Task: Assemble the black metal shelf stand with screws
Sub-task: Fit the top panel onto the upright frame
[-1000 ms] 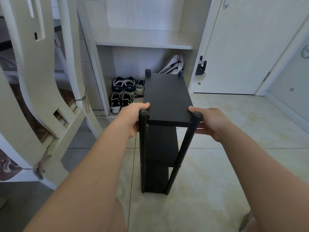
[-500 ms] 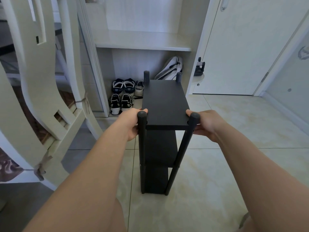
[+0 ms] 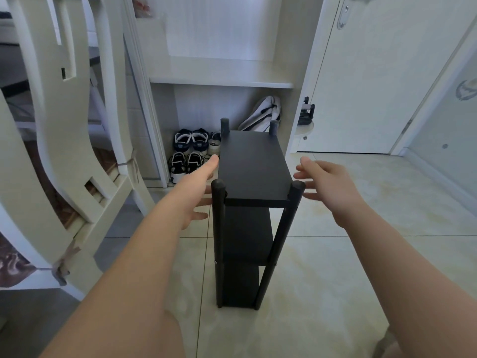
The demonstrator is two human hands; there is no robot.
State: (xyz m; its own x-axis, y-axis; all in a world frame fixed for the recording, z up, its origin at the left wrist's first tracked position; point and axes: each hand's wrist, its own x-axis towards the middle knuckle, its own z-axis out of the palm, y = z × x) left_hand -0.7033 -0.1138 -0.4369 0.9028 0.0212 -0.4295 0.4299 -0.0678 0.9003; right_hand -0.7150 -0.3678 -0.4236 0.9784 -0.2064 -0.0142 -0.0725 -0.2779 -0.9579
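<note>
Head view: black shelf stand [image 3: 254, 166] upright on the tiled floor [image 3: 335, 280], a bare hand at either side
Stand shows three dark panels stacked between four round posts, its feet on the pale tiles in front of a white cabinet [image 3: 222, 73]; left hand [image 3: 196, 192] beside the left edge of the top panel, fingers straight and loose, thumb tip right by the panel edge, contact unclear; right hand [image 3: 333, 184] just off the right front post, fingers spread, gripping nothing; behind the stand, shoes [image 3: 191, 151] and a light bag [image 3: 263, 115] sit in the cabinet's bottom opening; white door [image 3: 374, 86] to the right; pale wooden chair [image 3: 64, 125] at far left
</note>
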